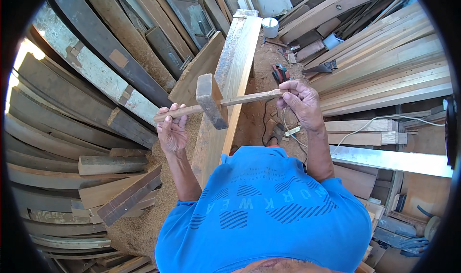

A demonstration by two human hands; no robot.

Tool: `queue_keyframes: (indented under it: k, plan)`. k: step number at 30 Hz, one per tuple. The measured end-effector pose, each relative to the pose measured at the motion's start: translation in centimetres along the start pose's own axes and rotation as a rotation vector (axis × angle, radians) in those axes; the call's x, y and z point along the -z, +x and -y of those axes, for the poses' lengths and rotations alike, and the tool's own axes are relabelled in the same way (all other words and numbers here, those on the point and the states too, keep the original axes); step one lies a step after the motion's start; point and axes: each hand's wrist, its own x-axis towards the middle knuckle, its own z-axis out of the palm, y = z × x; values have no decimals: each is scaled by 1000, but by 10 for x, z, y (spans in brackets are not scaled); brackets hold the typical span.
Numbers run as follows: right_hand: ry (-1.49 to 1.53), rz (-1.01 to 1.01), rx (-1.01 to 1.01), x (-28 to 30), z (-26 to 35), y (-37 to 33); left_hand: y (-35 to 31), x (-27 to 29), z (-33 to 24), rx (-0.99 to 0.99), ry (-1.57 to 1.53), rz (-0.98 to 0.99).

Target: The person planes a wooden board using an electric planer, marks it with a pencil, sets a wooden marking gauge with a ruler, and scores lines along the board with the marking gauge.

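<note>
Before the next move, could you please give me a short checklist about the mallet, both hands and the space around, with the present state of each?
1. Left hand on the handle: ok, it grips the left end.
2. Right hand on the handle: ok, it holds the right end.
3. Handle through the mallet head: ok, it sticks out on both sides.
4. Head tight on the handle: cannot tell.
5. Head clear of the bench: cannot tell from this angle.
6. Floor right of the bench tidy: not ok, a red power tool lies there.
</note>
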Motion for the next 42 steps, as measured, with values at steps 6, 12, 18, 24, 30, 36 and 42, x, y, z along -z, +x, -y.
queue_keyframes:
  k: [6,12,18,24,30,36,42]
  plan:
    - [75,36,4,0,1,1,-4,-4,-7,-20,21,39]
    - [88,82,70,-2,0,0,-7,-2,-5,-38,-83,168]
    - [107,95,60,0,-3,1,-10,10,3,-34,-107,170]
    - [69,108,68,1,-9,4,-7,12,5,-27,-117,115]
    - [136,127,9,-5,-15,8,-14,6,1,-67,-9,61]
    - [114,86,-3,10,-29,6,-5,-6,1,-55,36,181]
    - [151,106,-11,8,-36,13,-7,1,-4,-66,30,185]
